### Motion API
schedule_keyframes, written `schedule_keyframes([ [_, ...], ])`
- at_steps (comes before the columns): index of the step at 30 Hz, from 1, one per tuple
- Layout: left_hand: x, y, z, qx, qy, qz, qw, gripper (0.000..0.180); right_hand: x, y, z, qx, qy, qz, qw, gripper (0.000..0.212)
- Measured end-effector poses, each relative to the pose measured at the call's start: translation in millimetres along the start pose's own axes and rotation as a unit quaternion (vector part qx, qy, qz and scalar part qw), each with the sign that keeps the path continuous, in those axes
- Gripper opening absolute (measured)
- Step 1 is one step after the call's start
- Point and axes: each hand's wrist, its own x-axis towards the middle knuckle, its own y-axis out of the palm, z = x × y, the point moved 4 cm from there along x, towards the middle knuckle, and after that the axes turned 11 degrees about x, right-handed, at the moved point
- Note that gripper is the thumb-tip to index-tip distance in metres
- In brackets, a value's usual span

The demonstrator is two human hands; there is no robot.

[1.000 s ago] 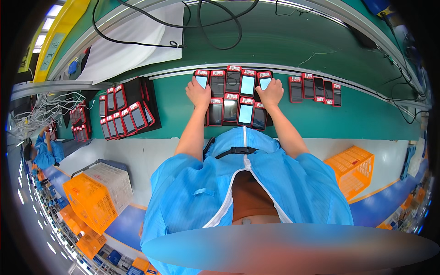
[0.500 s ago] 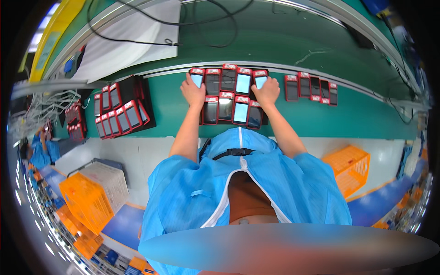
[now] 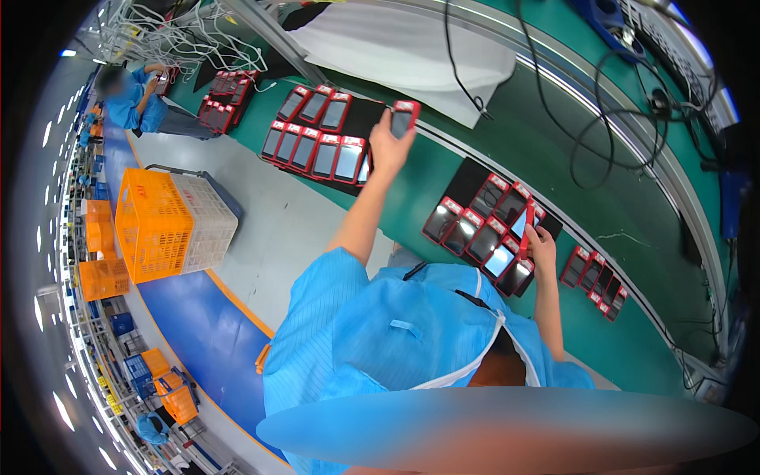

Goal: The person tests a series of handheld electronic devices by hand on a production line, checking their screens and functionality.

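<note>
Here, the left hand (image 3: 390, 149) grips a red-framed handset (image 3: 403, 120) just right of the left rows (image 3: 324, 157), long axis pointing away; the right hand (image 3: 542, 248) pinches an edge-on handset (image 3: 529, 219) over the right group (image 3: 484, 239).

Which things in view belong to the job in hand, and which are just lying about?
Apparently in use:
left hand holding a red-framed device
right hand holding an edge-on device
similar devices: left batch, middle batch, right row

Apparently just about:
white sheet
black cable
orange crate
</note>
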Motion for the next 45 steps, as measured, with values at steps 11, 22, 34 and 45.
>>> schedule_keyframes([
  [11, 65.7, -14.1, 90.2, 0.191, -0.032, 0.021, 0.981, 0.068, -12.6, 178.5, 66.3, -0.118, -0.097, 0.083, 0.985, 0.081],
  [22, 84.2, -30.4, 123.8, 0.179, -0.017, 0.022, 0.983, 0.067, -0.6, 416.9, 116.7, -0.323, -0.310, 0.029, 0.893, 0.077],
  [34, 86.2, -46.2, 110.8, 0.162, 0.100, -0.037, 0.981, 0.049, 19.8, 437.7, 91.2, -0.342, -0.322, -0.006, 0.883, 0.050],
  [45, -111.6, 106.0, -48.4, -0.006, 0.208, 0.348, 0.914, 0.077, -2.9, 69.6, 9.7, -0.389, -0.269, -0.235, 0.849, 0.046],
])
